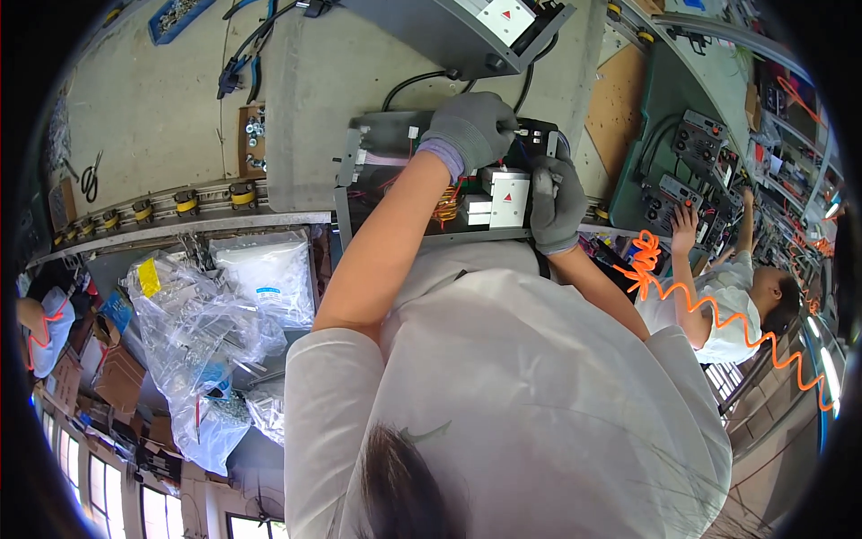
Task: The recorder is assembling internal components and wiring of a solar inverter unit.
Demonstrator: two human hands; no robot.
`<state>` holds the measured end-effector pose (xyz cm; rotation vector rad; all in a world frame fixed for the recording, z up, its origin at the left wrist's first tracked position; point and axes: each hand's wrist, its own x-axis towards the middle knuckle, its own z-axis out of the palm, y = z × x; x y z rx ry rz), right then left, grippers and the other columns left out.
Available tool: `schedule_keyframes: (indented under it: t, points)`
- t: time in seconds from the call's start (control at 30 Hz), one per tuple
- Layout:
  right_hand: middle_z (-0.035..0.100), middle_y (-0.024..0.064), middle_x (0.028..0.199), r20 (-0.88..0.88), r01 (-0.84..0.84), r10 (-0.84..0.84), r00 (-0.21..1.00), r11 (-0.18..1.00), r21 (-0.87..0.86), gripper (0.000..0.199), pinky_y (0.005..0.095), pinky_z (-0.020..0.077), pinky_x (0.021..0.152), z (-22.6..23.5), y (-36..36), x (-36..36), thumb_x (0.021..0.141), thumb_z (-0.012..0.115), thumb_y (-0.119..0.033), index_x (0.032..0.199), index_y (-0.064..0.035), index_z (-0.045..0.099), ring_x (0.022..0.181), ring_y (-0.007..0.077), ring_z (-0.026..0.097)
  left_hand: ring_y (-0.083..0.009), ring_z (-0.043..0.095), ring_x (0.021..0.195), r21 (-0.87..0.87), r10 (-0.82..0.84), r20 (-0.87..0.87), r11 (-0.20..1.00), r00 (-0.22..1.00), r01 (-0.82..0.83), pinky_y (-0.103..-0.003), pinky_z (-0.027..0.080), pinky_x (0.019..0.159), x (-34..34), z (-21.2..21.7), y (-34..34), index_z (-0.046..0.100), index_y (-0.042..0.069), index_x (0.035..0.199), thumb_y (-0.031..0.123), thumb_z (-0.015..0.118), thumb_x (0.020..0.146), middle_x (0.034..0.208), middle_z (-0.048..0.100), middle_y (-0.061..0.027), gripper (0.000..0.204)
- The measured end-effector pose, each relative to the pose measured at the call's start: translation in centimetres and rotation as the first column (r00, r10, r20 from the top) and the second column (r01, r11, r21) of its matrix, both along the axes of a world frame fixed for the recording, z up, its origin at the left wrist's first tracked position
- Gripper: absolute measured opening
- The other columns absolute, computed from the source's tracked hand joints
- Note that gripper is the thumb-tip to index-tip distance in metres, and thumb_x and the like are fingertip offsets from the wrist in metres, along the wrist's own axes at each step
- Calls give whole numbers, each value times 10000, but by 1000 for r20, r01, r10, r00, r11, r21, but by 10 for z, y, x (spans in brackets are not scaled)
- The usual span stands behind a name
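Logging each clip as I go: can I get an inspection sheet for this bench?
Surface: grey bench, worn.
Job's things: open metal chassis with white blocks and coloured wires inside.
Clutter: clear plastic bags of parts, cardboard tray of nuts, pliers.
Grippers: left hand, grey glove, reaching into the chassis; right hand, grey glove, on its right edge; grip cannot be told.
Cables: black leads; orange coiled hose.
Surroundings: co-worker at right.
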<state>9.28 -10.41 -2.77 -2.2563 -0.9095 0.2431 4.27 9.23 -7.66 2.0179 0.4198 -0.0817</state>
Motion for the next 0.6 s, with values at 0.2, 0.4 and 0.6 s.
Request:
schedule_keyframes:
  t: [0.2, 0.4, 0.6]
  points:
    - [677, 246, 1146, -1, 5, -5, 1000, 1000, 5, 181, 360, 529, 868, 0, 0, 1, 950, 575, -118, 1033, 10, 671, 1001, 332, 690, -280, 689, 927, -35, -6, -5, 999, 1000, 6, -401, 556, 854, 0, 1, 3, 788, 168, 935, 264, 693, 822, 978, 714, -72, 176]
    - [680, 230, 1099, 9, -10, 10, 1000, 1000, -5, 187, 364, 530, 844, 6, 4, -1, 957, 581, -140, 1035, 6, 667, 960, 334, 689, -274, 687, 854, -70, 33, 65, 997, 997, -28, -381, 554, 798, -1, -2, 2, 759, 97, 933, 236, 720, 807, 915, 704, -82, 191]
    - [669, 249, 1101, 3, 10, -10, 1000, 1000, -13, 185, 400, 540, 801, 9, 6, -1, 950, 587, -180, 1015, -25, 667, 917, 406, 684, -270, 690, 880, -116, 36, 1, 993, 999, -36, -392, 554, 806, 0, 0, 1, 779, 138, 928, 266, 734, 809, 945, 710, -73, 181]
